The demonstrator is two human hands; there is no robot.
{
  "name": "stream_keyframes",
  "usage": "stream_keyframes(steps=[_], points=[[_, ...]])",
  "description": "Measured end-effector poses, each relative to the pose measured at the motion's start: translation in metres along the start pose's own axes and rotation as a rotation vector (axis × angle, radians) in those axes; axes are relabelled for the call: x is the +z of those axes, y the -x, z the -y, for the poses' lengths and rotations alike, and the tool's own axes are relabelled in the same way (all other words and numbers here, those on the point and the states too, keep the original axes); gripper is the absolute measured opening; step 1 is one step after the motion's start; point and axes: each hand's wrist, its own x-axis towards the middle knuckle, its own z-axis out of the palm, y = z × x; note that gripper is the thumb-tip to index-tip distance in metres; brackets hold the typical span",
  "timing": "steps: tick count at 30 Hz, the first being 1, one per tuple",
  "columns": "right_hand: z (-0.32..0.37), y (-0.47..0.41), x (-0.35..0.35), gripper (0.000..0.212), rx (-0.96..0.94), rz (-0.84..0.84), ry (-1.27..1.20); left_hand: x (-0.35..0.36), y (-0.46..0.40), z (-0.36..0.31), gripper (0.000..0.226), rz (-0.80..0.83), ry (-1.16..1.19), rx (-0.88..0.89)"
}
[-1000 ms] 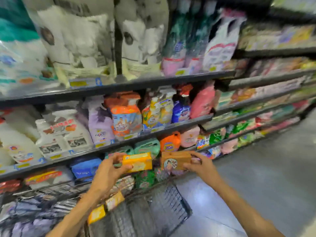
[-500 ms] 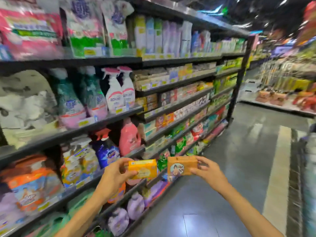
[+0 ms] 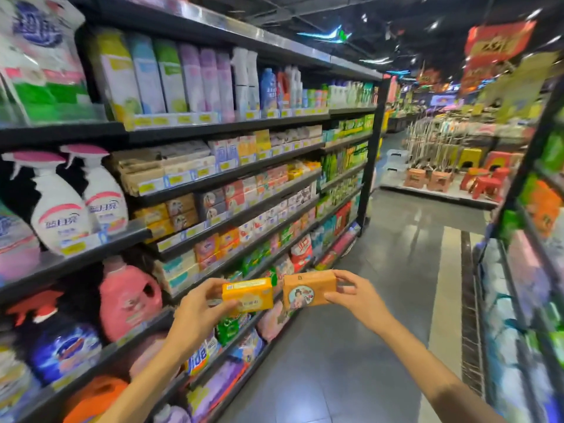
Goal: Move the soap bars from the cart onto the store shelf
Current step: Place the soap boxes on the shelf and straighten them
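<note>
Two boxed soap bars are out in front of the person, one per hand, carried side by side at about chest height in the aisle; the cart is not in view, so these two appear already taken from it and on their way to a slot. The left hand (image 3: 195,312) has the yellow soap bar (image 3: 247,294) by its left end, thumb along the lower front edge and fingers wrapped over the top and back, so the grip is closed round the box with the printed face turned up toward the camera. The right hand (image 3: 355,296) holds the orange soap bar (image 3: 309,287) by its right end, fingers curled over the top edge and thumb pressing from below, a pinch at the end that leaves the round picture label on the front showing. Holding each box by its outer end likely keeps the inner ends free to slide in first, and keeps the labels readable for matching against stock. The two boxes sit just beside each other with a narrow gap, not touching as far as can be told. The store shelf (image 3: 232,175) runs along the left, and its middle tiers carry rows of similar small boxes in yellow, orange and brown, which looks like the destination; the hands are well apart from those rows, lower and nearer the aisle floor (image 3: 381,315). Placement is not yet done
</note>
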Motion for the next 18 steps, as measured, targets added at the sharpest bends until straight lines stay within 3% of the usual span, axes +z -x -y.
stream_keyframes(steps=[8,18], points=[[-0.019,-0.120,-0.001,0.044,-0.028,0.049,0.016,0.023,-0.116,0.037,0.034,-0.015,0.024,-0.004],[-0.004,-0.312,0.068,0.042,-0.104,0.264,0.026,-0.018,-0.236,0.084,0.033,-0.209,-0.016,-0.101]])
